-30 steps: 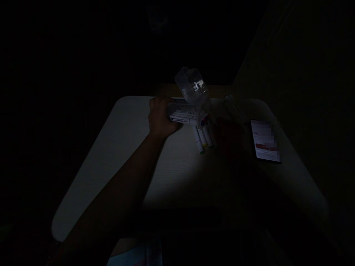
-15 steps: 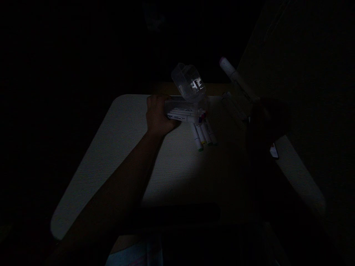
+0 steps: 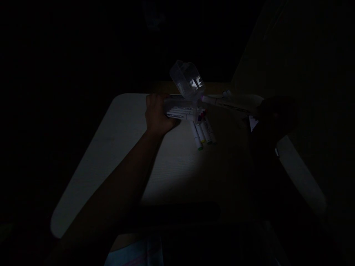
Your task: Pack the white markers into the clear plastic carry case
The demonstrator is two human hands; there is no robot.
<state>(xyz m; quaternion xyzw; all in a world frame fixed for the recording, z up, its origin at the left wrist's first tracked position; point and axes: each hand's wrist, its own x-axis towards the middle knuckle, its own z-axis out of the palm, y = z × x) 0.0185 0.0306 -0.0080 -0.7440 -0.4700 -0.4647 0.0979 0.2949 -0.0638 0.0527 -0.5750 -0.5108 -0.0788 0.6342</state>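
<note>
My left hand (image 3: 158, 114) is wrapped round the base end of a clear plastic case (image 3: 180, 102) lying on its side. Inside it are several white markers with coloured ends facing right. The case's hinged lid (image 3: 188, 79) stands tilted up at its mouth. My right hand (image 3: 273, 116), in deep shadow, grips a white marker (image 3: 227, 104) by its right end. This marker's purple tip points left, close to the mouth of the case; whether it touches cannot be told. Just below the mouth, several loose markers (image 3: 203, 133) with green and yellow ends lie on the table.
The scene is very dark. A pale table (image 3: 172, 162) with rounded corners holds everything. More markers (image 3: 226, 94) lie near its far edge. A phone-like object (image 3: 253, 123) is partly hidden behind my right hand. Cloth (image 3: 135, 254) shows below the near edge.
The marker in my right hand has swung down from pointing up and left to nearly level, its purple tip now near the case's mouth. My left hand and the case have barely moved.
</note>
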